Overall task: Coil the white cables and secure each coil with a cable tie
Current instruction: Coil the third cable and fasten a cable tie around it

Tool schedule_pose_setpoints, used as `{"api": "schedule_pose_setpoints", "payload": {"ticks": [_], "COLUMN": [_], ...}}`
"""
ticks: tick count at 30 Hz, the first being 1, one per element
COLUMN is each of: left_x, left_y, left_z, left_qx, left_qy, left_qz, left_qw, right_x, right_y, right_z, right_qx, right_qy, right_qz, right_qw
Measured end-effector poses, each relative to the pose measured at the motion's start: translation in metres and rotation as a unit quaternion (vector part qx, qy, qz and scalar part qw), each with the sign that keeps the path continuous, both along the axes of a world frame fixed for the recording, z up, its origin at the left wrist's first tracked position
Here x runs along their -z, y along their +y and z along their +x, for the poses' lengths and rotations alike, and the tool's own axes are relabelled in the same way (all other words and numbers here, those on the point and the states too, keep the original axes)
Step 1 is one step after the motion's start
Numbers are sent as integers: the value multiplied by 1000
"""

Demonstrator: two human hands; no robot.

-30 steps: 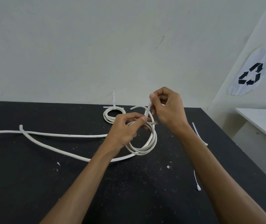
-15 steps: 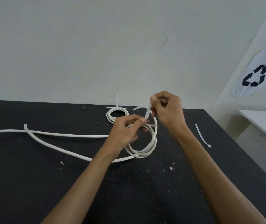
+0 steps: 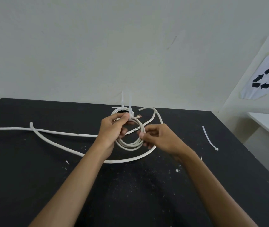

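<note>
The left hand (image 3: pixel 114 128) pinches the coil (image 3: pixel 131 141) at its cable tie (image 3: pixel 130 108); the right hand (image 3: pixel 156 136) pinches the opposite side. The cable looks light but springy, so hold near the tie.

body: two bare forearms | hands (image 3: pixel 114 128): ungloved (no rings, no watch) | sleeves: none visible

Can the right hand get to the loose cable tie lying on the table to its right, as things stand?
Probably yes: bare black table lies between the right hand and the loose cable tie. But it grips the coil, so it must let go first.
</note>
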State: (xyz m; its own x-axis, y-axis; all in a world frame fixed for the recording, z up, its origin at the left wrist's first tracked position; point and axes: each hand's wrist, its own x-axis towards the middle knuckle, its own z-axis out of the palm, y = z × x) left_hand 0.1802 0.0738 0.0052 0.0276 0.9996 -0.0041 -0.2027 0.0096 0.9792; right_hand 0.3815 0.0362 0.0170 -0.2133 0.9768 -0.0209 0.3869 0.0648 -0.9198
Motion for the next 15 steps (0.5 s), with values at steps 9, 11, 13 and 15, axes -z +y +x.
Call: {"api": "schedule_pose_setpoints", "payload": {"ticks": [9,11,13,15], "left_x": [47,69,84,90], "left_y": [29,38,39,39], "left_z": [-67,-80,-83,-81], "left_qx": [-12,41,65,68], "left_qy": [628,699,724,733], "left_qz": [100,68,55,56], "left_qw": [772,710,684,675], "right_x": [6,11,21,32], "right_y": [76,100,123,143], "right_z": [-23,-31,-39,-46], "right_qx": [120,139,149,162], "right_qy": [15,12,4,-2], "right_qz": [42,24,4,-11], "right_qw": [992,990,989,987]}}
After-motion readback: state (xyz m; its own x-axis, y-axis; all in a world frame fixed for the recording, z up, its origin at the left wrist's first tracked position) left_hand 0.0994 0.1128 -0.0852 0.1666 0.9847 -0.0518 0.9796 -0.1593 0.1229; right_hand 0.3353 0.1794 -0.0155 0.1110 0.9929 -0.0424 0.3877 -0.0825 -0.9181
